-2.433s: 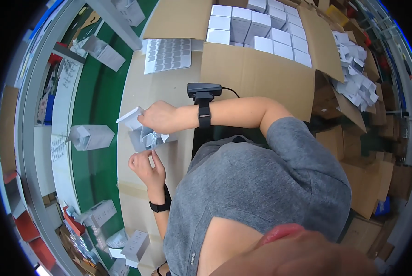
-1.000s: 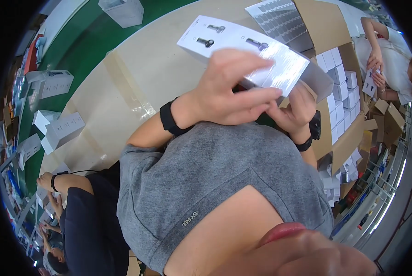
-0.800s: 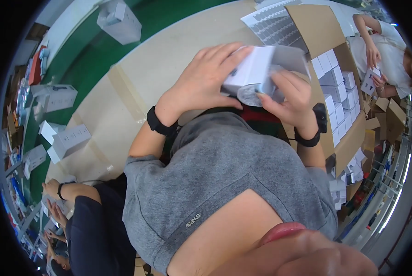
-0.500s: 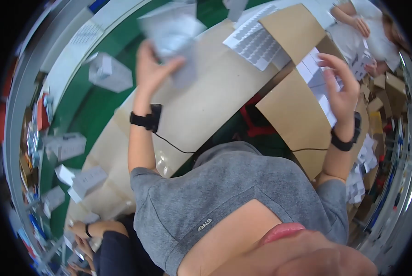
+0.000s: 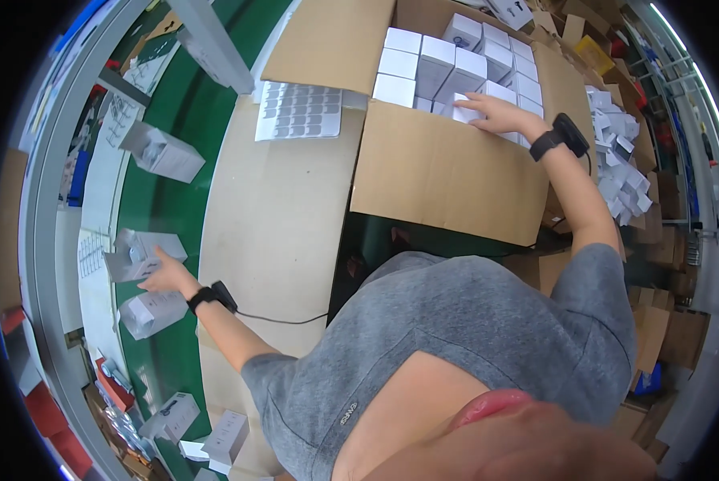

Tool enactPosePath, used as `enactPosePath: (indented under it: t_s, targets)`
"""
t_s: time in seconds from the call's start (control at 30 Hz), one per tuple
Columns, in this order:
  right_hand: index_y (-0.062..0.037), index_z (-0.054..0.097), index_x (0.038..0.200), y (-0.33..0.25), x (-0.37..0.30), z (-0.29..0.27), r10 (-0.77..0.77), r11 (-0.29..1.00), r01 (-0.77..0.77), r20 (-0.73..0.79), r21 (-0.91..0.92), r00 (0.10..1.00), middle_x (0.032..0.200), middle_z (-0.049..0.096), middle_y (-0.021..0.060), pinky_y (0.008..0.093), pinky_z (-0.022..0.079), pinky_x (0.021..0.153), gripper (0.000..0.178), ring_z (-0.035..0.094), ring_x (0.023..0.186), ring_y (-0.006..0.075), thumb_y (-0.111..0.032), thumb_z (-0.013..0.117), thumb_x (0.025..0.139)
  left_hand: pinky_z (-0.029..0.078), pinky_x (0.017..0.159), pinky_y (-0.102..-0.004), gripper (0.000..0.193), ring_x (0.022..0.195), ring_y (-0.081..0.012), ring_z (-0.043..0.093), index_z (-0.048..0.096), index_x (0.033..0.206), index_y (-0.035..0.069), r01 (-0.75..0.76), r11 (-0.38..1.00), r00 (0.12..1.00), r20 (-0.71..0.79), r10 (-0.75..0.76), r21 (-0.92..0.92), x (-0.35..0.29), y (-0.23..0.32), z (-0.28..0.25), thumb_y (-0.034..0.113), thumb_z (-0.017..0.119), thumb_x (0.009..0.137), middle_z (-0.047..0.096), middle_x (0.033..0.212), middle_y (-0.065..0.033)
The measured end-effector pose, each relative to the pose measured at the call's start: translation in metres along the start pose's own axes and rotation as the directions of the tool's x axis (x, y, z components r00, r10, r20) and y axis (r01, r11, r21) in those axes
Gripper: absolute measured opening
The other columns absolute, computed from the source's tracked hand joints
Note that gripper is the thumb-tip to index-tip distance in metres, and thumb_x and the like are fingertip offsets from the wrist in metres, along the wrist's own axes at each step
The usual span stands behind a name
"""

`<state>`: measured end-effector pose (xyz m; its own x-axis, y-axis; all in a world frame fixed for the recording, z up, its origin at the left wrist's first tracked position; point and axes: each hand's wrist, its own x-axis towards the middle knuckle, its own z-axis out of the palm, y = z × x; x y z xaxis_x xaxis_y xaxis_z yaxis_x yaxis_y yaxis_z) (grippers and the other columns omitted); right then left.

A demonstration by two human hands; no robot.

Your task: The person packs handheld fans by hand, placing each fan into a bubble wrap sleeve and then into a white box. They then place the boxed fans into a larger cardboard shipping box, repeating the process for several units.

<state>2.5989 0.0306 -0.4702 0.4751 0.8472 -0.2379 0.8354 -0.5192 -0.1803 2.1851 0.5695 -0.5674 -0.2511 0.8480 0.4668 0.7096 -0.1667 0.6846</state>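
Note:
My left hand (image 5: 171, 272) is over the green conveyor belt, thumb and fingers apart, against a white box (image 5: 160, 244) with raised end flaps. Just nearer lies another white box (image 5: 152, 314) with a clear plastic bag at its end. My right hand (image 5: 500, 115) reaches into a large brown carton (image 5: 447, 172) and has its fingers bent over the end of a small white box (image 5: 465, 112). Rows of upright white boxes (image 5: 397, 62) fill much of the carton, some standing higher than others.
A sheet of grey labels (image 5: 299, 111) lies partly under the carton's left flap on the beige tabletop (image 5: 275, 216). A grey post (image 5: 212, 44) rises by the belt. More white boxes (image 5: 227, 437) are at the near left. Piled white cartons (image 5: 620, 172) are at the right.
My left hand, which held a blurred white box above the table, is now at a box on the belt. My right hand has come down onto a box in the carton. The view has turned.

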Motion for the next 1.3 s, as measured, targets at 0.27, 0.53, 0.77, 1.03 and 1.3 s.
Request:
enactPosePath:
  t_s: [0.27,0.53,0.77,1.03,1.3]
  targets:
    - [-0.0145,0.038,0.129,0.005,0.031,-0.007,0.165,0.986,-0.162,-0.063,0.046,0.984,0.119,0.043,0.0209,0.0392,0.037,0.092,0.072,0.041,0.111,0.0351,-0.016,0.070,0.063,0.046,0.077,-0.0314,0.036,0.100,-0.0231,0.050,0.048,0.113,-0.002,-0.119,0.857,0.804,0.458,0.379,-0.501,-0.122,0.079,-0.064,0.011,0.060,0.081,0.048,0.114,-0.0150]
    - [-0.0099,0.050,0.118,-0.139,-0.021,-0.119,-0.462,0.880,0.324,-0.466,-0.348,0.755,0.113,0.045,0.0154,0.0392,0.037,0.088,0.061,0.045,0.105,0.0316,-0.012,0.067,0.060,0.042,0.086,-0.0403,0.074,0.107,-0.0311,0.047,0.037,0.123,0.000,-0.249,0.496,0.198,0.457,0.867,-0.832,-0.187,0.228,-0.145,0.022,0.076,0.064,0.048,0.117,-0.0165]
    - [-0.0078,0.051,0.118,-0.192,-0.021,-0.130,-0.674,0.694,0.720,-0.362,-0.010,0.644,0.114,0.046,0.0150,0.0398,0.038,0.088,0.052,0.046,0.105,0.0315,-0.016,0.065,0.069,0.036,0.091,-0.0435,0.089,0.108,-0.0346,0.046,0.033,0.124,-0.002,-0.175,0.473,0.137,0.454,0.880,-0.863,-0.205,0.268,-0.165,0.028,0.080,0.055,0.047,0.116,-0.0175]
    - [-0.0024,0.048,0.117,-0.198,0.021,-0.069,-0.530,0.589,0.597,-0.297,0.546,0.794,0.119,0.044,0.0173,0.0358,0.038,0.092,0.046,0.045,0.110,0.0309,-0.022,0.060,0.077,0.038,0.082,-0.0419,0.077,0.097,-0.0335,0.048,0.042,0.118,0.003,-0.539,0.496,0.256,0.428,0.867,-0.681,-0.200,0.229,-0.168,0.022,0.077,0.053,0.048,0.107,-0.0164]
    - [-0.0012,0.049,0.115,-0.232,0.019,-0.055,-0.609,0.665,0.606,-0.153,0.436,0.778,0.119,0.045,0.0166,0.0371,0.042,0.089,0.046,0.049,0.108,0.0313,-0.018,0.060,0.074,0.038,0.081,-0.0404,0.069,0.093,-0.0318,0.048,0.046,0.115,0.004,-0.674,0.484,0.293,0.399,0.869,-0.559,-0.195,0.192,-0.187,0.017,0.074,0.053,0.048,0.102,-0.0154]
